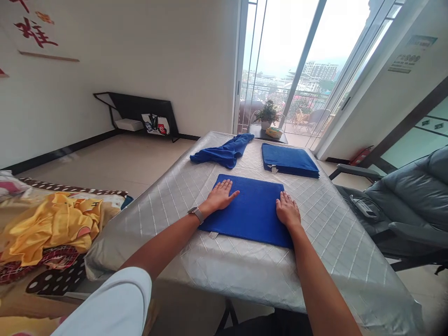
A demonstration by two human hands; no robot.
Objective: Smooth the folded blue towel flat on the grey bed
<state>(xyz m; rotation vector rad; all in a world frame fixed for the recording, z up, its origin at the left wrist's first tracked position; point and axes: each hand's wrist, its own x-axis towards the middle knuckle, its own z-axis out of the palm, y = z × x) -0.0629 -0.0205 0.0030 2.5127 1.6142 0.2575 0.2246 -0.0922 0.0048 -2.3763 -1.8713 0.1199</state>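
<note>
A blue towel (254,212) lies flat as a rectangle on the table in front of me, its small white label showing at the near left edge. My left hand (223,195) rests palm down on the towel's left side, fingers stretched out and thumb apart. On the right edge of the same cloth lies my right hand (289,210), also flat with fingers extended. Beyond it to the right sits a stack of folded blue towels (290,159). A crumpled blue towel (226,151) lies at the far left of the tabletop.
The table (336,233) has a silver quilted cover. A dark leather armchair (409,196) stands close on the right. Yellow cloth (56,224) is heaped on the left. Behind the table are a potted plant (266,114) and a glass sliding door.
</note>
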